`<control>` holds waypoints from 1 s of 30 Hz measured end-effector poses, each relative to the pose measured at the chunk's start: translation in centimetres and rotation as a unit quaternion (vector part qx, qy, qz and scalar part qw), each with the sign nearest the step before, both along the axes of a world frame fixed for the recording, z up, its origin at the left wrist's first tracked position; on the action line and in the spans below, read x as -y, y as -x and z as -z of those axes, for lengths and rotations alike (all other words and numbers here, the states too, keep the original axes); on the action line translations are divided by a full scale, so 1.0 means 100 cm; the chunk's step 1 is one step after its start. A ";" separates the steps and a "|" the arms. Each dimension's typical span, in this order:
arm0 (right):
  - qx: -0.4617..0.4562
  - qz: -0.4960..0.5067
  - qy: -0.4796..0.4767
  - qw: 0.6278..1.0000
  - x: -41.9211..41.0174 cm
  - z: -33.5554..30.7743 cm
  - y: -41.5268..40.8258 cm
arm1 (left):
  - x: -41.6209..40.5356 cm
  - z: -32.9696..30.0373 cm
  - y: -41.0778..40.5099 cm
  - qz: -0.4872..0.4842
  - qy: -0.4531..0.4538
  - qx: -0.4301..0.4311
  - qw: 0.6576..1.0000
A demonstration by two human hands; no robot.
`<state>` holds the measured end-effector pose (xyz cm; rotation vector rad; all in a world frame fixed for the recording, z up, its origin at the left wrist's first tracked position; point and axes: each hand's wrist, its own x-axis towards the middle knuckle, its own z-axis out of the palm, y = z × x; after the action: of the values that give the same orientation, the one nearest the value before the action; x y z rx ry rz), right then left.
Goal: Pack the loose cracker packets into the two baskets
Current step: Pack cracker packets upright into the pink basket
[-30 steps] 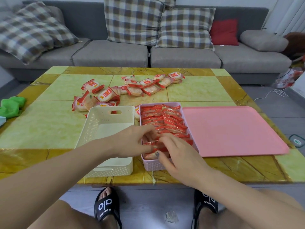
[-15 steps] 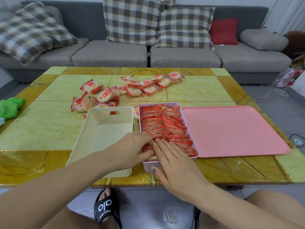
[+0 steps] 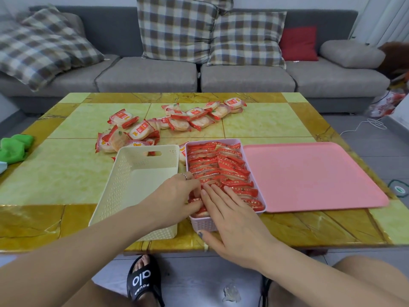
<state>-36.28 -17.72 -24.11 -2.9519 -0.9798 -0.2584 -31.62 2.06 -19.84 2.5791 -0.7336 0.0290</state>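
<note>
Packets point(image 3: 218, 167) crosswise in pink basket point(image 3: 204, 224); right grip point(image 3: 230, 214) flat — left point(image 3: 174, 196) curled, hold unclear.

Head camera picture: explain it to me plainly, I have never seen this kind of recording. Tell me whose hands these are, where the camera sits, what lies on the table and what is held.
No machine here: a person wears a camera on the head, looking down at their own hands. The left hand and right hand both rest on cracker packets lined up in the pink basket, fingers fairly straight, pressing rather than gripping. Beside it stands an empty cream basket. Loose packets lie farther back on the table, a pink tray to the right.
</note>
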 end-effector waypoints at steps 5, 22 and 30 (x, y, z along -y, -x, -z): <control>0.014 0.004 0.001 1.000 0.000 0.006 0.000 | 0.005 0.002 0.000 -0.006 -0.017 -0.006 1.000; -0.214 0.308 -0.310 0.874 0.030 -0.028 -0.067 | 0.027 -0.027 -0.028 -0.218 0.042 -0.203 0.954; -0.196 0.270 -0.336 0.881 0.032 -0.027 -0.080 | 0.043 -0.022 -0.046 -0.268 0.086 -0.259 0.924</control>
<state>-28.30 -20.88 -21.45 -2.3917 0.0225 0.0120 -27.05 -2.20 -17.65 2.3744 0.1681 -0.3846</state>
